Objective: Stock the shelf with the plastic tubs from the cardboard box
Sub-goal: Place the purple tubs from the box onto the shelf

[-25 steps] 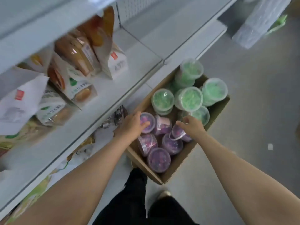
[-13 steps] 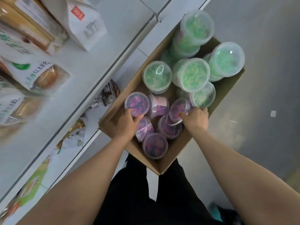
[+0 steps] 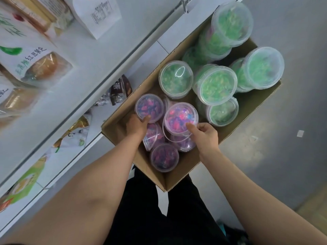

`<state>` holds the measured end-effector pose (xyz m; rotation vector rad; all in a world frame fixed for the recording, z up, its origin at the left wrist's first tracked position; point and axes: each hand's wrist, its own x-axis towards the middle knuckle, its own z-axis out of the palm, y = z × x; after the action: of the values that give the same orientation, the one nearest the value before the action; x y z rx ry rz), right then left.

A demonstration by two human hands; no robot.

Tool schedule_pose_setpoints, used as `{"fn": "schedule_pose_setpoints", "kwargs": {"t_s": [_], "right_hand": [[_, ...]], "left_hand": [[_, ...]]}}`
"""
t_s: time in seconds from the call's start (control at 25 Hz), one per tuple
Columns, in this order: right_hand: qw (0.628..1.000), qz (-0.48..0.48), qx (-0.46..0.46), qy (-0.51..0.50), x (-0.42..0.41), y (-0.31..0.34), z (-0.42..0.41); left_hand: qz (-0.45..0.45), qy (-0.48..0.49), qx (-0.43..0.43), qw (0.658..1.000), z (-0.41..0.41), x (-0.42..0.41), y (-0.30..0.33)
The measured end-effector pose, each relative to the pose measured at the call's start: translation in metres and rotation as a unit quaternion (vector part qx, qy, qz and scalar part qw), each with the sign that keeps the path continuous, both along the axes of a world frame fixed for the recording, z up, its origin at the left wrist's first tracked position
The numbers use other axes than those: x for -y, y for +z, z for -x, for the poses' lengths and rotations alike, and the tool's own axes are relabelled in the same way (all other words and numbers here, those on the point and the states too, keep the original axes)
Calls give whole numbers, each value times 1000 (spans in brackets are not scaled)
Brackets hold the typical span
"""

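Nearest the camera, dark trousers [image 3: 141,218] sit between the two bare forearms. Beyond them the open cardboard box [image 3: 177,181] stands on the grey floor [image 3: 292,138], against the base of the white shelf unit [image 3: 99,55]. The near end of the box holds small clear-lidded tubs with purple-pink contents: one upright tub [image 3: 164,157] closest to the corner, a tilted tub [image 3: 153,136] and a further tub [image 3: 184,143] partly hidden beneath the hands. The left hand [image 3: 136,125] is closed around the near rim of a purple tub [image 3: 149,107], thumb on its lid edge, holding it. The right hand [image 3: 206,135] pinches the near edge of a brighter pink tub [image 3: 180,118], fingers curled on the rim; this tub sits above its neighbours, with a thin clear handle loop [image 3: 165,133] hanging below it. The far end of the box holds larger tubs with green contents: one green tub [image 3: 176,79] upright, a low one [image 3: 222,112], a raised tub [image 3: 215,85], and two stacks, the right stack [image 3: 261,68] and the far stack [image 3: 231,23], rising over the box wall. On the shelf, bagged bread packages [image 3: 42,68] and a white paper bag [image 3: 99,15]; on the lower shelf level, a dark snack packet [image 3: 120,90]. Versus half a second ago: the right-hand tub has come up from tilted among the others to lid-up and higher; the left hand has shifted from beside its tub to gripping it; no tubs have reached the shelf.
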<state>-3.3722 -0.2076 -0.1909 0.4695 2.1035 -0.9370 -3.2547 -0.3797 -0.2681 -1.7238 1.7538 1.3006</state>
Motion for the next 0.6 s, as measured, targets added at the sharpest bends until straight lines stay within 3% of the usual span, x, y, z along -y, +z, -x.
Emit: {"fn": "schedule_pose_setpoints", "kwargs": {"t_s": [0.24, 0.6], "right_hand": [[999, 27, 13, -33, -11, -8, 5], [994, 91, 13, -58, -19, 30, 20]], "left_hand": [[-4, 215, -7, 977, 15, -3, 0], [30, 253, -93, 963, -3, -38, 48]]}}
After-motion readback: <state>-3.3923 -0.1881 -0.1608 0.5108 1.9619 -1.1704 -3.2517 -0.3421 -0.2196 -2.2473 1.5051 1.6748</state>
